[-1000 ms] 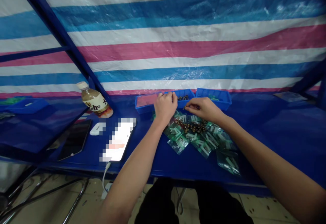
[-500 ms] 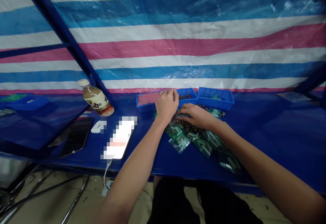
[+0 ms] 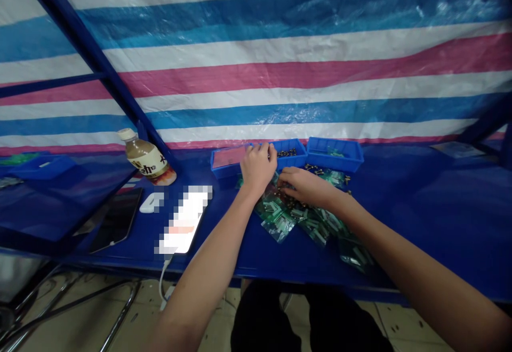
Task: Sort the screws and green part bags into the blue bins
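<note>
My left hand [image 3: 258, 168] is over the near edge of a blue bin [image 3: 302, 156] that holds small brass-coloured metal parts [image 3: 287, 153]. Its fingers curl downward, and whatever is in them is hidden. Just to its right, my right hand [image 3: 304, 186] reaches into a pile of loose brass-coloured parts [image 3: 294, 202]. The thumb and fingertips there are drawn together; anything between them is too small to make out. Clear greenish bags [image 3: 278, 226] of pale, slim pieces lie under and in front of the right hand.
A blue bin with a pink sheet [image 3: 228, 157] stands at the left of the row, another blue bin [image 3: 352, 161] at the right. Further left are a drink bottle [image 3: 150, 162], a white case [image 3: 150, 203], a lit phone [image 3: 188, 224] with a cable and a dark tablet [image 3: 118, 221].
My right thumb and fingers have drawn closer together over the pile. The left hand stays at the bin, and the whole view has shifted slightly.
</note>
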`<action>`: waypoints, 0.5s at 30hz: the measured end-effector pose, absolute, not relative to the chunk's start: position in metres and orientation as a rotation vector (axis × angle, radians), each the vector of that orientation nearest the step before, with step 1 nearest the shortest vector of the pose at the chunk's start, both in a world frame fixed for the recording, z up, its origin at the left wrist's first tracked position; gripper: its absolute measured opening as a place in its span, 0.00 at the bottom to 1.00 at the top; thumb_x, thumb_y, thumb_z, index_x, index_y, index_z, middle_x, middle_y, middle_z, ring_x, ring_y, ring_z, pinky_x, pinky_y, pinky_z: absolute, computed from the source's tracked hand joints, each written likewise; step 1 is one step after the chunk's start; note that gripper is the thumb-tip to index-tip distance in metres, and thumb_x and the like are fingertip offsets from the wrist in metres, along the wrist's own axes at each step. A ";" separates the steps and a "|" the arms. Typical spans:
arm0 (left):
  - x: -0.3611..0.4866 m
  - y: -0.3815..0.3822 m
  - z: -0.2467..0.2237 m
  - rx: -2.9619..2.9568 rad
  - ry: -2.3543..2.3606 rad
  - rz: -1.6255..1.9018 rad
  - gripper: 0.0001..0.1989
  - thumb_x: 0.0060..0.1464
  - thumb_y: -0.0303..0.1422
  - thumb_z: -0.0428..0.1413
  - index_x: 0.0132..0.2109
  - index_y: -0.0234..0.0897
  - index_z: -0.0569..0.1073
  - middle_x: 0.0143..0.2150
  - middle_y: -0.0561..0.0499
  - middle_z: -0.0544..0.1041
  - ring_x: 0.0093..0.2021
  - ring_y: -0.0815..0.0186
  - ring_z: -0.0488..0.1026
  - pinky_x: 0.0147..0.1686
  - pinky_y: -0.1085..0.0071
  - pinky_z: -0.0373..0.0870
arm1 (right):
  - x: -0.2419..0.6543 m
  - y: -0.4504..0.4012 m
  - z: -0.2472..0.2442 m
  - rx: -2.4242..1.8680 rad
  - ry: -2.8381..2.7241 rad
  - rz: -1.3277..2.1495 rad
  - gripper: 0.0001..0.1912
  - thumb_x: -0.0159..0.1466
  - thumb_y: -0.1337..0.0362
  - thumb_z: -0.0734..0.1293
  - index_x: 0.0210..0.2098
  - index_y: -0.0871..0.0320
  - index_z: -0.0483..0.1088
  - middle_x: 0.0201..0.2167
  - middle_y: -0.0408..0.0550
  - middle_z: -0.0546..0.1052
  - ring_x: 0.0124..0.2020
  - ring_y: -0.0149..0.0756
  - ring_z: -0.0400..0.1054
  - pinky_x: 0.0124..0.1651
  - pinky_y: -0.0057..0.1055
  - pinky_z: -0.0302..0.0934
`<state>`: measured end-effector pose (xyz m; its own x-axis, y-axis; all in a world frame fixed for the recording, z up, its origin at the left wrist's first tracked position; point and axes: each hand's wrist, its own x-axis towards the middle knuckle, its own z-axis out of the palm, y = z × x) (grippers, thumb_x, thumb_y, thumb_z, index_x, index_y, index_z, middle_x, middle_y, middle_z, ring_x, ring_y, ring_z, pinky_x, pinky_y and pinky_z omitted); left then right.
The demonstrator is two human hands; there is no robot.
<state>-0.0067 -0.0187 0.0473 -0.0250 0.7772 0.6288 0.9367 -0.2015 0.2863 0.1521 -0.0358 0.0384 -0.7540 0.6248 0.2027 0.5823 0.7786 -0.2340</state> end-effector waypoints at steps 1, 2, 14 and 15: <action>-0.007 -0.019 0.048 -2.016 -1.828 -1.043 0.18 0.67 0.38 0.42 0.40 0.37 0.75 0.37 0.43 0.77 0.43 0.56 0.72 0.37 0.66 0.64 | 0.152 -0.036 0.039 -0.926 -2.687 0.232 0.05 0.64 0.70 0.63 0.37 0.60 0.72 0.37 0.52 0.73 0.39 0.40 0.68 0.42 0.33 0.60; -0.007 -0.019 0.048 -2.008 -1.831 -1.047 0.18 0.67 0.38 0.42 0.40 0.38 0.75 0.37 0.43 0.77 0.43 0.56 0.72 0.37 0.66 0.64 | 0.153 -0.035 0.041 -0.911 -2.660 0.230 0.05 0.64 0.69 0.63 0.36 0.60 0.71 0.36 0.52 0.73 0.39 0.40 0.67 0.42 0.33 0.60; -0.012 -0.016 0.045 -1.951 -1.878 -1.146 0.14 0.67 0.37 0.42 0.46 0.41 0.71 0.41 0.44 0.75 0.40 0.59 0.72 0.36 0.67 0.62 | 0.156 -0.014 0.054 -0.967 -2.404 0.201 0.11 0.65 0.63 0.64 0.46 0.58 0.72 0.38 0.50 0.74 0.38 0.38 0.67 0.42 0.34 0.60; -0.011 -0.016 0.045 -1.955 -1.875 -1.145 0.14 0.67 0.37 0.42 0.46 0.41 0.71 0.41 0.45 0.75 0.40 0.59 0.72 0.36 0.67 0.62 | 0.156 -0.019 0.051 -0.887 -2.498 0.280 0.11 0.65 0.63 0.64 0.45 0.57 0.73 0.38 0.49 0.74 0.38 0.38 0.68 0.42 0.34 0.60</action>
<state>-0.0115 -0.0160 0.0451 -0.1053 0.7615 0.6396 0.9167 -0.1749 0.3592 0.1562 -0.0187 0.0507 -0.6796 0.6370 0.3638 0.5407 0.7701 -0.3384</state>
